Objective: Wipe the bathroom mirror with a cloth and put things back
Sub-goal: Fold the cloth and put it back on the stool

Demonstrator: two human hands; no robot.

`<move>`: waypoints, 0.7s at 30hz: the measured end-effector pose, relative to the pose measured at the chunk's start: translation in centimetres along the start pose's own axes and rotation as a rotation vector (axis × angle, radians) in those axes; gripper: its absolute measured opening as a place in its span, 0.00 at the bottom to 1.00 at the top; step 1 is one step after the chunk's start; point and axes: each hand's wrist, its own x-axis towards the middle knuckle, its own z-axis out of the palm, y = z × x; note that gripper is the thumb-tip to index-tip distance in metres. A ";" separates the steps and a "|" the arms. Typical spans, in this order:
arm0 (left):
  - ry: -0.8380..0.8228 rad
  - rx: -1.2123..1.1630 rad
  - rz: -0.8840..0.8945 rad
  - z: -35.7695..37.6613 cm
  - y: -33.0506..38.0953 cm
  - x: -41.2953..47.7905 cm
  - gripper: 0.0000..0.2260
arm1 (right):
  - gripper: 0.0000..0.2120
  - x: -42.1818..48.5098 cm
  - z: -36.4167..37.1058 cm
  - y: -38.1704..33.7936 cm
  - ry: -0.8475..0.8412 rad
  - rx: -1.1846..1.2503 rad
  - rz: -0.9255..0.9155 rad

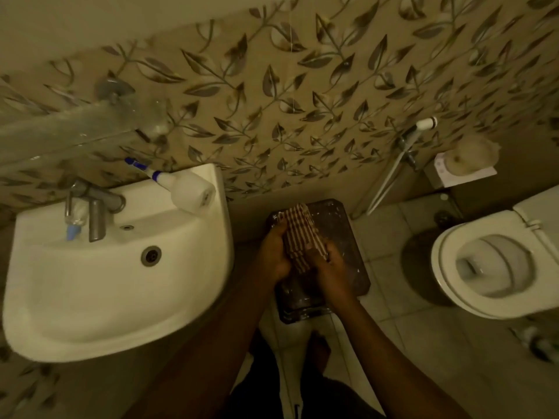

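A brown-and-white striped cloth [299,234] is bunched between both my hands, low in front of me above a dark square stool [348,237]. My left hand [273,252] grips its left side. My right hand [328,266] grips its lower right end. A white spray bottle with a blue nozzle [184,187] lies on the back right corner of the white sink [99,285]. The mirror is not in view; only a glass shelf [69,128] shows above the sink.
A metal tap [96,210] stands at the back of the sink. The white toilet [496,258] sits open at the right, with a hand spray hose [402,155] and a toilet roll [470,155] on the wall beside it. Pale tiles cover the floor.
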 end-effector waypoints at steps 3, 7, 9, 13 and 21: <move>-0.011 0.021 0.032 -1.1 -0.6 2.2 0.24 | 0.12 2.0 -0.4 1.8 0.054 0.001 0.029; 0.020 0.175 0.092 -2.2 -1.7 5.3 0.20 | 0.04 3.6 -1.1 3.6 0.119 -0.062 0.039; 0.027 0.261 0.102 -2.6 -2.3 7.1 0.20 | 0.04 4.6 -1.6 4.5 0.128 -0.104 0.070; 0.069 0.478 0.204 -2.8 -3.0 10.2 0.19 | 0.04 6.6 -2.3 6.7 0.128 -0.176 0.136; 0.098 0.554 0.346 -2.7 -2.0 15.7 0.18 | 0.07 11.8 -2.6 8.9 0.033 -0.119 0.103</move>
